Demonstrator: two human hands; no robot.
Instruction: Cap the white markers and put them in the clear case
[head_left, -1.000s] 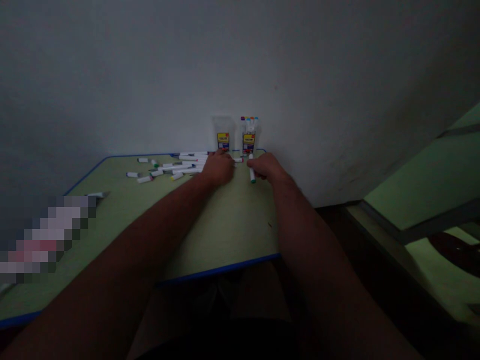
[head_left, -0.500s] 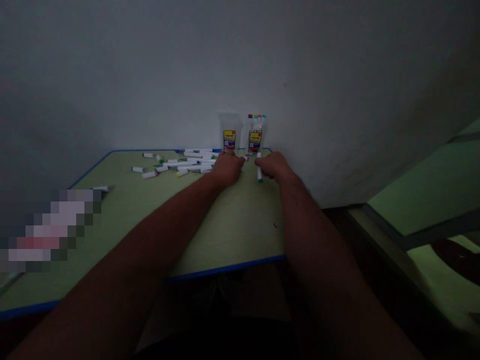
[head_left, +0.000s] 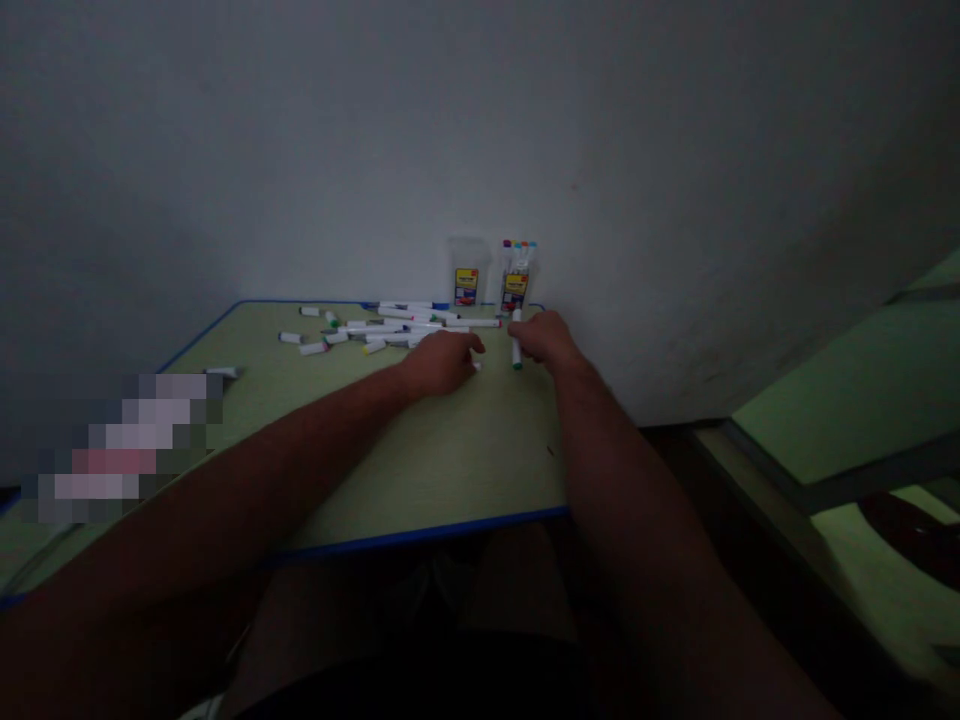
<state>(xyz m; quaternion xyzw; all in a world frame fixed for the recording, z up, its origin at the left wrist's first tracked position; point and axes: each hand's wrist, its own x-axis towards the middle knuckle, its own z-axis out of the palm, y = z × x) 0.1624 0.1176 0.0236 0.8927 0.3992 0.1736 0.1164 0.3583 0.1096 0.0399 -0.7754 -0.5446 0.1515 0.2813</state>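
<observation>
My right hand (head_left: 543, 337) is closed around a white marker (head_left: 517, 350), held roughly upright with its dark green end down. To its left, my left hand (head_left: 442, 362) is low over the table, fingers curled and thumb sticking out. A small white piece (head_left: 477, 367) shows at its fingertips; its kind is too dim to tell. Beyond the left hand lies a loose pile of white markers (head_left: 405, 327), one with a red end (head_left: 480, 323) reaching toward the right hand. Several short white caps (head_left: 313, 349) lie at the pile's left.
By the wall stand a clear plastic case (head_left: 466, 260) with a yellow label and another case (head_left: 515, 285) holding markers with coloured ends. The pale table (head_left: 450, 460) has a blue edge. A blurred-out item (head_left: 127, 440) lies at the left, a white piece (head_left: 222, 372) beside it.
My left hand has drawn back from the pile toward me and slightly left, uncovering the red-ended marker. My right hand still holds its marker in nearly the same place.
</observation>
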